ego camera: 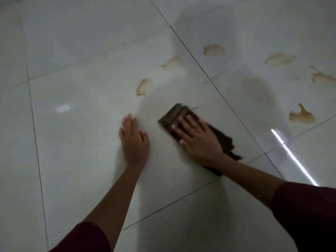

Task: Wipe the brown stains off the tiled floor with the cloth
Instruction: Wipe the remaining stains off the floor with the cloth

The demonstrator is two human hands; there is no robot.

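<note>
Brown, folded cloth (183, 116) lies flat on the glossy pale tiled floor (81, 151), pinned under your right hand (198, 140). Its fabric looks coarse and dark, a rough rectangle with a ragged trailing edge near your wrist; its far end is blurred. Your right fingers (181, 127) are spread and pressed down on top of the cloth rather than curled around it. Your left hand (133, 140) rests palm-down on bare tile just beside the cloth, fingers straight and close together, holding nothing. Both forearms reach forward from dark red sleeves (309, 211).

Light brown stains, irregular and smeared, mark the tiles beyond your hands: one oval blotch (143, 86) ahead of your left hand, a fainter patch (171, 63) farther on, a splotch (213, 49) across the dark grout line (214, 84), two more (278, 59) (322, 76) toward the far right, and a thicker one (301, 114) to the right of the cloth. The cloth touches none of them. Smooth tile to the left lies unmarked. A bright streak of reflected light (294, 157) crosses the floor at right.
</note>
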